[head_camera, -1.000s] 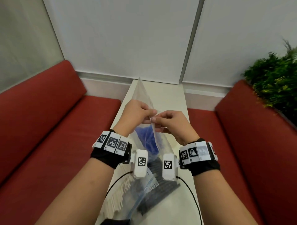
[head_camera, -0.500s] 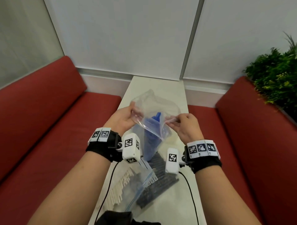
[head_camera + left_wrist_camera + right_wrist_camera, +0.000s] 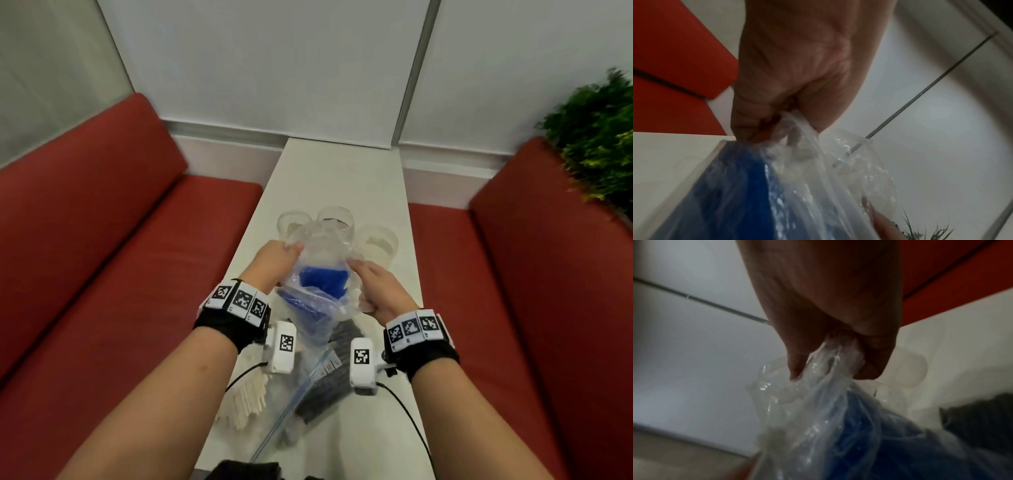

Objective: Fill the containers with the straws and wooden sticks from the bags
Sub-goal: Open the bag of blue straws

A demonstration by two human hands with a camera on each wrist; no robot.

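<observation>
- The left hand [image 3: 274,262] pinches one side of the mouth of a clear plastic zip bag of blue straws [image 3: 320,284]; the right hand [image 3: 375,291] has its fingers curled round the bunched plastic of the other side. Both grips are closed on the bag.
- The two hands pull apart, probably to spread the mouth wide so the straws can come out.
- The bag is over the middle of the white counter [image 3: 342,178], just before three clear round containers [image 3: 376,240].
- Its long axis runs from the near edge toward the far edge, with the mouth pointing at the containers.
- Toward the near edge lie a bag of pale wooden sticks [image 3: 250,397] and a bag of dark straws [image 3: 325,390].
</observation>
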